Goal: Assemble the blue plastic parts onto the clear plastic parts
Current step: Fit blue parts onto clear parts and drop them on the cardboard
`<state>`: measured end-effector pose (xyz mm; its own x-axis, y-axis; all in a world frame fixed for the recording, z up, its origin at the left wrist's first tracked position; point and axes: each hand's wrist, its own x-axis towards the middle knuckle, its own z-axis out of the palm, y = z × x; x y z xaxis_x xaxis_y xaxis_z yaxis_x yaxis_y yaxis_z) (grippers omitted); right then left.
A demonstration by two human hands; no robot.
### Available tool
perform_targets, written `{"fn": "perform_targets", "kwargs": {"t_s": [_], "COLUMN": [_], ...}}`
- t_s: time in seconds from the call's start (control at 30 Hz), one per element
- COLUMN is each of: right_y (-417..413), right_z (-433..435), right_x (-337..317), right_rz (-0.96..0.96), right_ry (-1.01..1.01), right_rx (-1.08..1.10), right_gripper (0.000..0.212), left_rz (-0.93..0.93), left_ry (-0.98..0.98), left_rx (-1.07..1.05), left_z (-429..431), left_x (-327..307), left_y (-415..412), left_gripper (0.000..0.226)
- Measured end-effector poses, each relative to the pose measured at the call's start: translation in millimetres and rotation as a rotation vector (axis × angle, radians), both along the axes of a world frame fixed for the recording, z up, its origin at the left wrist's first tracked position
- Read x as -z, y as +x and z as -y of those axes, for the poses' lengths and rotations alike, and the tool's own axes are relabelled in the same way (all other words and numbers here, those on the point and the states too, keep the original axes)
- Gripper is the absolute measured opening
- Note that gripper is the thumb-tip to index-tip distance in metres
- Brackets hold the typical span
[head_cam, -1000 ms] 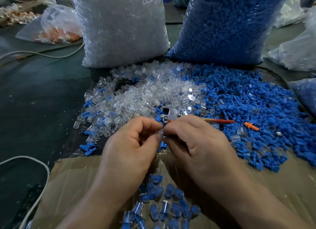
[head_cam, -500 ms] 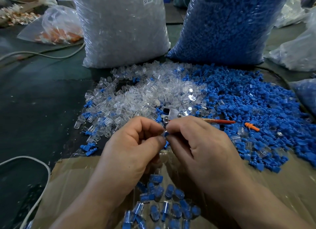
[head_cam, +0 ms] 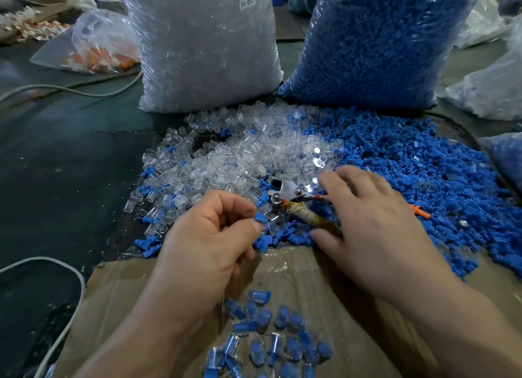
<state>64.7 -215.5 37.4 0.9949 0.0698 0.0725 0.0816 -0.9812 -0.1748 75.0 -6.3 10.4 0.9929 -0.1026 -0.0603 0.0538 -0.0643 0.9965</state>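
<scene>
My left hand (head_cam: 209,236) pinches a blue part (head_cam: 260,217) between thumb and forefinger, just beyond the far edge of the cardboard box (head_cam: 296,267). It looks light, stiff and slick, best gripped by its flat head. My right hand (head_cam: 375,228), fingers spread and empty, hovers beyond the box too, with the clear parts (head_cam: 240,157) heaped farther off

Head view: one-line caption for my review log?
Left hand pinches a small blue part; right hand hovers open over the loose parts; finished pieces lie in the cardboard box.
</scene>
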Motion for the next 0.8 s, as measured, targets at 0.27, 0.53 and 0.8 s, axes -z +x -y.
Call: {"fn": "perform_targets", "kwargs": {"t_s": [0.27, 0.53, 0.8], "right_y": [7.8, 11.8, 4.5], "right_z": [14.0, 13.9, 13.5], "right_x": [-2.1, -0.7, -10.5], "right_rz": [-0.132, -0.090, 0.193], "right_ry": [-0.130, -0.111, 0.257], "right_rx": [-0.030, -0.039, 0.029], "right_gripper": [0.072, 0.055, 0.033], "left_rz": [-0.135, -0.156, -0.192], "left_ry": [-0.206, -0.211, -0.284], "left_rx": [0.028, -0.025, -0.074], "left_z": [0.3, -0.2, 6.3], "left_x": [-14.1, -13.7, -19.1], "left_y": [-1.4, -1.0, -3.0], "left_gripper": [0.022, 0.016, 0.014]}}
